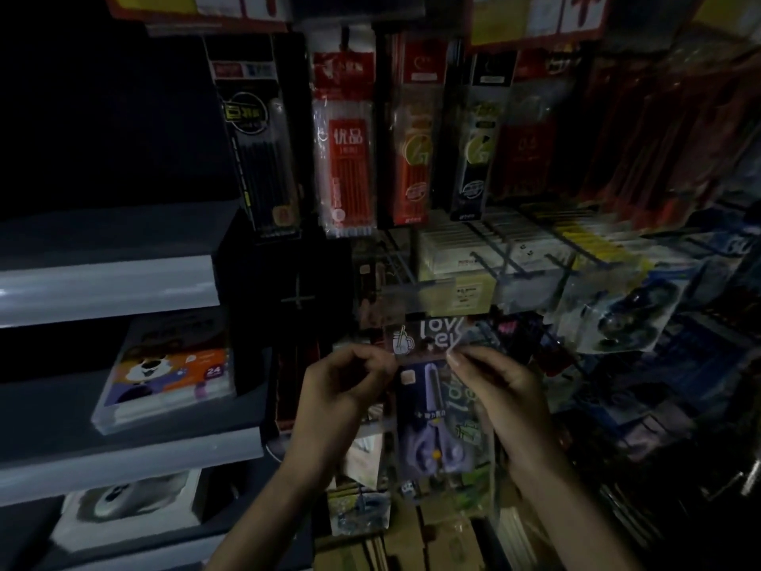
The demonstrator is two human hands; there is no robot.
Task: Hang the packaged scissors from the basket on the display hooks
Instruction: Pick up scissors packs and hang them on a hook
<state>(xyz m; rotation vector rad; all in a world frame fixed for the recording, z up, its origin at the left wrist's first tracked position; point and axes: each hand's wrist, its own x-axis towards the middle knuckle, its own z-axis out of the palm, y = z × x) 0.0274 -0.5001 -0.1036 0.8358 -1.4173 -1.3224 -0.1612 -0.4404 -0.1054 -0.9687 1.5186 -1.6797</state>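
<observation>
Clear-plastic pack of purple scissors [438, 426] held upright between both hands. Left hand [346, 385] pinches its top left corner, right hand [494, 389] its top right. Directly above, clear tray [405, 298] holding pale boxes [453, 249].

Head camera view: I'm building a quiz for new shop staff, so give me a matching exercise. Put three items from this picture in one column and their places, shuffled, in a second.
Things
1. scissors pack
2. red refill pack
3. cartoon box

Places
A. lying on the grey shelf at the left
B. pinched at its top by the left hand and the right hand
C. hanging high in the display

Pairs: 1-B; 2-C; 3-A
</observation>
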